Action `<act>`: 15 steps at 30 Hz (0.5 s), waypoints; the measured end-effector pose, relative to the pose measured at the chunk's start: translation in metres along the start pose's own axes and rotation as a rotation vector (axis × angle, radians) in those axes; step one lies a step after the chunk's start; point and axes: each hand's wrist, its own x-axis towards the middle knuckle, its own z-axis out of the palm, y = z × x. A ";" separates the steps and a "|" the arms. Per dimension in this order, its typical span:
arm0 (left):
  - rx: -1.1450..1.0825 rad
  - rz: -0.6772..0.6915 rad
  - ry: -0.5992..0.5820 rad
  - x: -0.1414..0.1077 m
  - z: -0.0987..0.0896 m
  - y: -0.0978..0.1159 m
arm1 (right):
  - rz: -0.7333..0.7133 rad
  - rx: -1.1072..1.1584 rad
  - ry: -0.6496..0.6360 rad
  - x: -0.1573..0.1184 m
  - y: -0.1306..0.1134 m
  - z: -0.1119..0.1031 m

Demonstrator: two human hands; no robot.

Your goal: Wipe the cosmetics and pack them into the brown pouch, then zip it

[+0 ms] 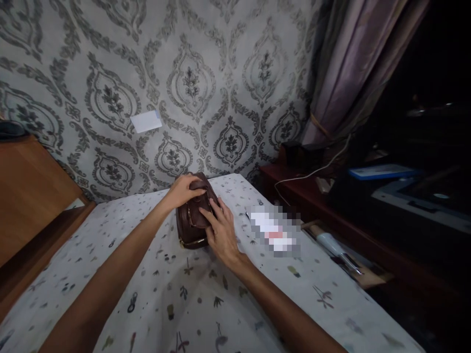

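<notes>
A small dark brown leather bag (184, 230) with a gold-coloured zip lies on the bed, tilted a little. It has a pocket on its upper face. At the far end of the bag, my left hand (182, 191) is closed over its upper edge, with thumb and fingers bent around a raised brown part. My right hand (224, 238) rests against the near right side. Its fingers are spread over the pocket and the bag's right edge. The bag's underside is hidden.
The bed (147, 279) has a white sheet with a small plant print. A blurred-out flat object (274, 233) lies right of the bag. An open drawer (368, 279) holds a pale tube. A white cable (312, 174) crosses a dark red cabinet. Wooden furniture (33, 191) stands left.
</notes>
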 end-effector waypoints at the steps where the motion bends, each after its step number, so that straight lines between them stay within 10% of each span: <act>1: -0.026 -0.020 -0.006 0.003 0.004 0.001 | -0.002 -0.024 -0.003 -0.001 -0.001 -0.002; 15: -0.191 -0.161 0.138 0.001 0.023 0.008 | -0.036 -0.098 -0.058 -0.013 0.000 -0.004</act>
